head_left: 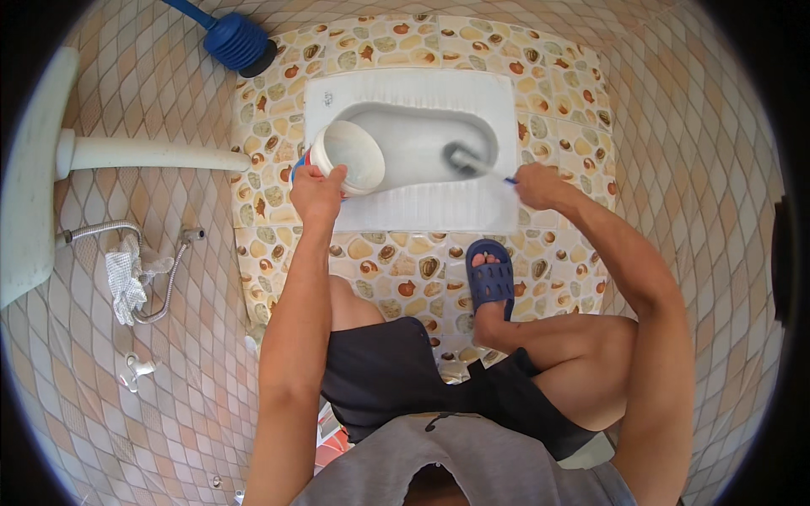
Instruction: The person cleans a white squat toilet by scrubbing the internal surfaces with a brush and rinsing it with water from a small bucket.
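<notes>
One bucket [335, 148] in closed left grip [319, 192], brush handle [494, 172] seemingly in closed right grip [537, 185]

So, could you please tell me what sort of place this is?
Most likely a small toilet room: there is a squat toilet, with a cistern off to its left and a plunger nearby.

Free passage over the squat toilet [430, 207] between the obstructing bucket [348, 139] and brush [478, 164]
</notes>
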Motion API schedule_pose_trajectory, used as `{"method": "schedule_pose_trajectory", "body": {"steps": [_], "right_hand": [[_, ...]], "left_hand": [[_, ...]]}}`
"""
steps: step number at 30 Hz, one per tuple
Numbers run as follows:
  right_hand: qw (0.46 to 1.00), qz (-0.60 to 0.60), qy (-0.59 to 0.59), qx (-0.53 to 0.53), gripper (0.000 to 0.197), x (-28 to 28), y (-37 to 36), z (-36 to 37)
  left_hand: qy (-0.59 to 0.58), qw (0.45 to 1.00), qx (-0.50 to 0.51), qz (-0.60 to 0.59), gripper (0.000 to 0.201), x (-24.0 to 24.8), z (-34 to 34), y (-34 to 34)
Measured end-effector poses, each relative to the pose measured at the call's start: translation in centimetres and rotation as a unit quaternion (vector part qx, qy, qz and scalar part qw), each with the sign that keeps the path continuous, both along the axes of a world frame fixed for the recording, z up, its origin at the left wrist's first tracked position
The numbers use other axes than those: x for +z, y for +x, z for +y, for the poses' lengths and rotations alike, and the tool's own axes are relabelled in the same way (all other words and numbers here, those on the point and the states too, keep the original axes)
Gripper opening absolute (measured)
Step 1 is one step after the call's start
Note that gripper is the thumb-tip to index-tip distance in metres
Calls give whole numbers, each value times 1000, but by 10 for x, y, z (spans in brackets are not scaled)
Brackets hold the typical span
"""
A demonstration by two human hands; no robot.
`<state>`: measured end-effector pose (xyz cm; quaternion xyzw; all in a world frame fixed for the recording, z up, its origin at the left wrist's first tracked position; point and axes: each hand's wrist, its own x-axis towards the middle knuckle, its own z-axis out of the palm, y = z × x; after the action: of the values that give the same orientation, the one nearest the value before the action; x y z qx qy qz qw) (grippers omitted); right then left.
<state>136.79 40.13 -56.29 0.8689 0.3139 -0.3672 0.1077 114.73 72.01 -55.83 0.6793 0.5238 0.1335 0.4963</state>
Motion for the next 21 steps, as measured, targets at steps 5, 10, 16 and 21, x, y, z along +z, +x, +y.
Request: {"method": "schedule_pose_trajectory", "body": {"steps": [5, 10, 16, 21], "right_hand": [[998, 48, 51, 7, 29, -5, -14, 19], [993, 76, 76, 48, 26, -28, -14, 11], [996, -69, 48, 11, 23, 8, -21, -1], [988, -106, 7, 112, 20, 5, -30, 4]], "left_hand": [[96, 986, -125, 61, 38, -18, -19, 9], [115, 971, -190, 90, 40, -20, -40, 27], [-29, 997, -61, 41, 35, 3, -26, 28], [-195, 970, 99, -111, 26, 7, 6, 9]]}}
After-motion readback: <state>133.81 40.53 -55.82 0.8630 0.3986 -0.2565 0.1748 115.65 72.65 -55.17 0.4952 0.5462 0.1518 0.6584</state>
